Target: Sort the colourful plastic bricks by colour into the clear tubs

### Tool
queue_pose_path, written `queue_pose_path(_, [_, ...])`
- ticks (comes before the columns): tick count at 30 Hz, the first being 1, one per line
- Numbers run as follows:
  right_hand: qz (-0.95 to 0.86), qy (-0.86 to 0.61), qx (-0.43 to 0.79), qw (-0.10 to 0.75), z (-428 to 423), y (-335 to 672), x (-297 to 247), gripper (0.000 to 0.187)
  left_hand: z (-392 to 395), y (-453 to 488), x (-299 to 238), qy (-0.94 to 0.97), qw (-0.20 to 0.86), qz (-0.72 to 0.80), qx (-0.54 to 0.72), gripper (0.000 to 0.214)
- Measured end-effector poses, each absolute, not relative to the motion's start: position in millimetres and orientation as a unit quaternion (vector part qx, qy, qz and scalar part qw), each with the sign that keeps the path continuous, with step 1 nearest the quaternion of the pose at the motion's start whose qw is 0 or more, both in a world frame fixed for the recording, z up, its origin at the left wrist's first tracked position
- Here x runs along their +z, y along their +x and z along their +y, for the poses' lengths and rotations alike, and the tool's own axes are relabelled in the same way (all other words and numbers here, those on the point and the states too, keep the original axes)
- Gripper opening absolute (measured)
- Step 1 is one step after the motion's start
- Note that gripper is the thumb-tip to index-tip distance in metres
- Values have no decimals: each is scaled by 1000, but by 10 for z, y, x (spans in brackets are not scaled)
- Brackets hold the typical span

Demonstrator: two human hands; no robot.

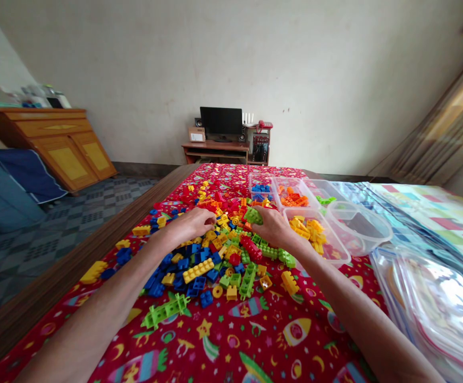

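A mixed pile of toy building bricks [199,270] in yellow, blue, green, red and orange lies on a red patterned cloth [231,330]. Over the pile's far left part is my left hand [198,221], its fingers curled down and closed; whatever they may hold is hidden. My right hand [271,226] grips a light green building brick [252,215] at the pile's right side, close to the clear boxes. A long yellow brick [198,270] lies on top of the pile. Nearer me rests a long green piece [166,311].
To the right stand clear plastic boxes: one with blue bricks [261,189], one with orange bricks [294,198], one with yellow bricks [309,230], one with a few green pieces [326,200]. Beside them are a rounded clear container [361,226] and stacked plastic bags [438,303].
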State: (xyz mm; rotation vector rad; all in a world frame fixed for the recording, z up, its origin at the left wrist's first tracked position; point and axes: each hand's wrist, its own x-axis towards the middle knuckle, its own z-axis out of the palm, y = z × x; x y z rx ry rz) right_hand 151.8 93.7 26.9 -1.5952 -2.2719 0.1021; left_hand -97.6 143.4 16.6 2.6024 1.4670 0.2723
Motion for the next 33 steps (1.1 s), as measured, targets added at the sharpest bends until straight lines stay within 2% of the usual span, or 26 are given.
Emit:
queue_pose_path(8, [-793, -579, 37, 185, 933, 1518, 293, 40, 1393, -722, 40, 893, 56, 434, 106, 24])
queue_pose_path(14, [-807, -560, 60, 180, 894, 1496, 294, 28, 1422, -694, -74, 885, 60, 452, 92, 23])
queue_pose_path(18, [-805, -553, 65, 206, 895, 1500, 286, 23, 1391, -681, 7, 867, 75, 463, 166, 21])
queue_pose_path(22, [-789, -543, 114, 263, 888, 1492, 303, 18, 1364, -611, 61, 818, 196, 453, 294, 25])
queue_pose_path(26, [-802, -479, 179, 309, 844, 1431, 299, 18, 1298, -485, 52, 747, 383, 432, 329, 46])
queue_pose_path(30, [-816, -435, 206, 321, 818, 1378, 249, 19, 1212, -381, 66, 701, 441, 426, 365, 65])
queue_pose_path(33, [-807, -475, 177, 301, 825, 1378, 231, 16, 1179, -362, 95, 687, 488, 402, 357, 68])
